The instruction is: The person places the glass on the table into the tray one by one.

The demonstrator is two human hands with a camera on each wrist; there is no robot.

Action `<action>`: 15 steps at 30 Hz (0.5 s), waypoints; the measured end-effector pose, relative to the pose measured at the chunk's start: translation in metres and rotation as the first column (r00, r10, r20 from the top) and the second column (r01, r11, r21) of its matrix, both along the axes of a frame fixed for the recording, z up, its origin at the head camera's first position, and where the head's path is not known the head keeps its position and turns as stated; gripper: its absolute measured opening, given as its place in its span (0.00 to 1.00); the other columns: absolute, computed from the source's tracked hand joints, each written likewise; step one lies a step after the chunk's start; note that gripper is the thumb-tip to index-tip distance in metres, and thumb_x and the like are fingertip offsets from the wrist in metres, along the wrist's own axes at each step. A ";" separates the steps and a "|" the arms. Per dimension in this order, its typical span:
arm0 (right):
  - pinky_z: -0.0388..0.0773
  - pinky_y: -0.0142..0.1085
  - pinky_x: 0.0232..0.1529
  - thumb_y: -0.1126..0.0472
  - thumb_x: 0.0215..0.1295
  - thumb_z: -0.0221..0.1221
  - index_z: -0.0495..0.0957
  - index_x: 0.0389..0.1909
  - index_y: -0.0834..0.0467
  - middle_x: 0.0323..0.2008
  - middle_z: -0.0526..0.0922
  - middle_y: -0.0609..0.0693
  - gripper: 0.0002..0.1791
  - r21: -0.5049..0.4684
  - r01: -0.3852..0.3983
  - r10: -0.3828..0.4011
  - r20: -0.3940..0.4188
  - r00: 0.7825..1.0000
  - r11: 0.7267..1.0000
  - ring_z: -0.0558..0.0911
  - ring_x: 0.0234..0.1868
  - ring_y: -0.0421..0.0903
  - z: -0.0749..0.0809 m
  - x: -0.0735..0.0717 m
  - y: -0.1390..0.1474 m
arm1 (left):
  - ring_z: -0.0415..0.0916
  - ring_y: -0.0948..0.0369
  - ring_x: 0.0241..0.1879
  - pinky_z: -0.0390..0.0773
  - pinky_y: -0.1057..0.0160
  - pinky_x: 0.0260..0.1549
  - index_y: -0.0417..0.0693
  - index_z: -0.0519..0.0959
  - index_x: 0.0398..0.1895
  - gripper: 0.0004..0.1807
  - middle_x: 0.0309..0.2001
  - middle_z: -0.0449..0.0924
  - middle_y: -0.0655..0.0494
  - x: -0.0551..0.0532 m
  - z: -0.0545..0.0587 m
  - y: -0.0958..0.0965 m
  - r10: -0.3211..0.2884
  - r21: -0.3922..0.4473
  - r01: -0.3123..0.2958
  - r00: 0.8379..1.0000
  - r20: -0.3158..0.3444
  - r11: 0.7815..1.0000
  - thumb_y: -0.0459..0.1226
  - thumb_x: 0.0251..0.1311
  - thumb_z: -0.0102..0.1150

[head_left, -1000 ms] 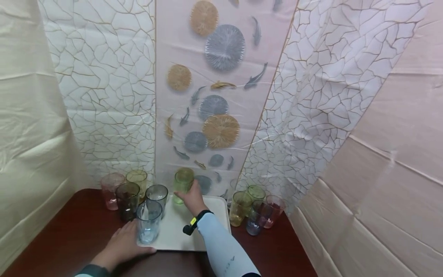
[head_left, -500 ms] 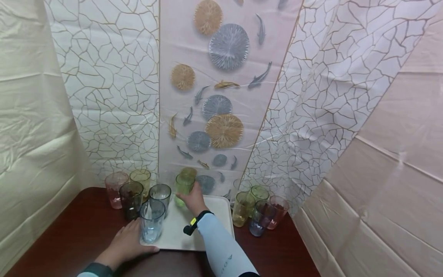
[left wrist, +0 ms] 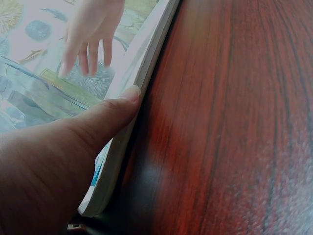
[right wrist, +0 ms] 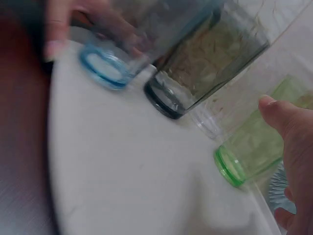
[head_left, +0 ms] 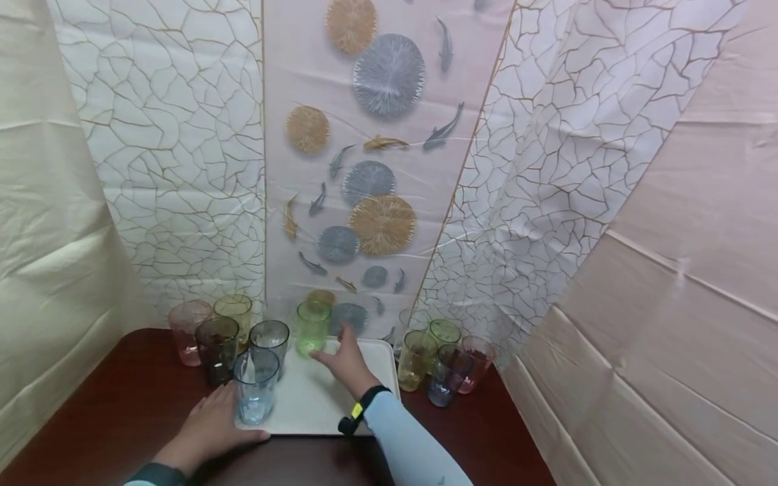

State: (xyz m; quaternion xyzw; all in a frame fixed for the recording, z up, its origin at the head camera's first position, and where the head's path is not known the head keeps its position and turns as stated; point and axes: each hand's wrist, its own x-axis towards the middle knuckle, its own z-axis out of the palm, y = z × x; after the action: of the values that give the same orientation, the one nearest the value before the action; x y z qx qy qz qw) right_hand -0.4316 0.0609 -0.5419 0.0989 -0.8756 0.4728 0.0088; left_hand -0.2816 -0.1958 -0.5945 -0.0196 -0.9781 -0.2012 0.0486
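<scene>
A green glass [head_left: 313, 327] stands upright at the back of a white tray [head_left: 322, 412]. My right hand [head_left: 349, 364] is just to its right, thumb and fingers spread; in the right wrist view the thumb is apart from the green glass [right wrist: 252, 147]. A blue glass [head_left: 256, 398] stands at the tray's near left corner, with a smoky grey glass [head_left: 270, 337] behind it. My left hand [head_left: 209, 425] rests at that corner, next to the blue glass. In the left wrist view its straight thumb [left wrist: 110, 115] lies on the tray's rim [left wrist: 146, 63].
Left of the tray, on the dark red wooden table [head_left: 127, 398], stand a pink glass [head_left: 187, 334], a dark glass [head_left: 217, 351] and a yellow glass [head_left: 234, 310]. Several coloured glasses, among them a purple-blue one [head_left: 448, 378], cluster to its right. Patterned cloth [head_left: 383, 223] hangs behind.
My right hand has let go of the green glass and drawn back a little to the right and toward me. The glass stays upright on the tray. My left hand keeps its place.
</scene>
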 end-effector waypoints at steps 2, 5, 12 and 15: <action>0.72 0.52 0.68 0.36 0.56 0.73 0.50 0.83 0.56 0.74 0.66 0.59 0.63 0.020 -0.019 0.020 -0.022 1.000 1.000 0.68 0.73 0.54 0.000 0.012 0.016 | 0.56 0.27 0.70 0.60 0.25 0.64 0.17 0.58 0.73 0.83 0.72 0.59 0.19 0.000 -0.001 -0.001 -0.007 -0.007 0.007 1.000 -0.019 1.000 0.82 0.34 0.62; 0.72 0.52 0.68 0.33 0.54 0.73 0.52 0.83 0.54 0.74 0.66 0.56 0.63 0.046 -0.045 0.047 -0.049 0.998 0.998 0.67 0.73 0.52 0.003 0.035 0.043 | 0.57 0.27 0.69 0.61 0.25 0.63 0.17 0.59 0.73 0.83 0.71 0.59 0.19 0.000 -0.003 -0.002 -0.013 -0.014 0.013 0.999 -0.032 1.000 0.83 0.33 0.61; 0.73 0.53 0.67 0.38 0.55 0.75 0.59 0.78 0.58 0.71 0.70 0.58 0.57 0.036 -0.065 0.068 -0.122 0.990 0.997 0.71 0.70 0.54 0.001 0.085 0.097 | 0.56 0.26 0.69 0.60 0.24 0.63 0.17 0.57 0.73 0.84 0.71 0.58 0.17 -0.002 -0.002 -0.003 -0.014 -0.002 0.014 1.000 -0.011 1.000 0.83 0.33 0.61; 0.76 0.53 0.64 0.44 0.57 0.75 0.65 0.72 0.63 0.65 0.74 0.61 0.49 -0.005 -0.052 0.050 -0.170 0.984 0.999 0.75 0.66 0.56 -0.007 0.101 0.115 | 0.56 0.25 0.69 0.60 0.24 0.63 0.16 0.58 0.73 0.84 0.71 0.58 0.17 -0.003 -0.003 -0.003 -0.021 -0.011 0.020 1.000 -0.017 1.000 0.84 0.33 0.60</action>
State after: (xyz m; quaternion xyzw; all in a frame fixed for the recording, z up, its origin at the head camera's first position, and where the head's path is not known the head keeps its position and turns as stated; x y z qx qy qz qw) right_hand -0.3310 0.1757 -0.5488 0.1611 -0.8665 0.4669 0.0721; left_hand -0.2844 -0.1986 -0.5976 -0.0316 -0.9785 -0.1963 0.0548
